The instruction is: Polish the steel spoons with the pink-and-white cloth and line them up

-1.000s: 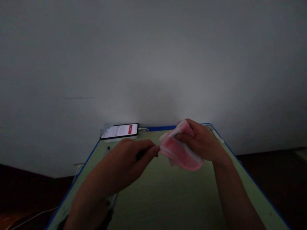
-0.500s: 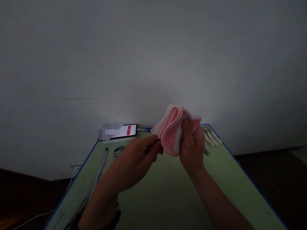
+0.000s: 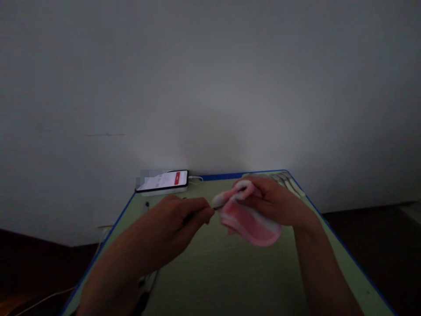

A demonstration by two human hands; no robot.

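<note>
My right hand (image 3: pixel 274 199) is closed around a pink and white cloth (image 3: pixel 251 224), which is bunched at the fingers with a loose fold hanging below. To its left, my left hand (image 3: pixel 184 219) pinches the end of a thin, dark, narrow piece (image 3: pixel 217 208). The other end of that piece runs into the bunched cloth, so its kind cannot be made out. Both hands are above the green tabletop (image 3: pixel 226 272).
A phone (image 3: pixel 162 181) with a lit screen and a white cable (image 3: pixel 196 178) lies at the back left. White-handled cutlery (image 3: pixel 294 186) rests at the back right, partly behind my right hand. Behind the table's blue edge (image 3: pixel 220 177) stands a grey wall (image 3: pixel 210 87).
My right hand has turned over and moved right and slightly down with the cloth. My left hand has shifted left and lower, and a thin piece now shows between the hands.
</note>
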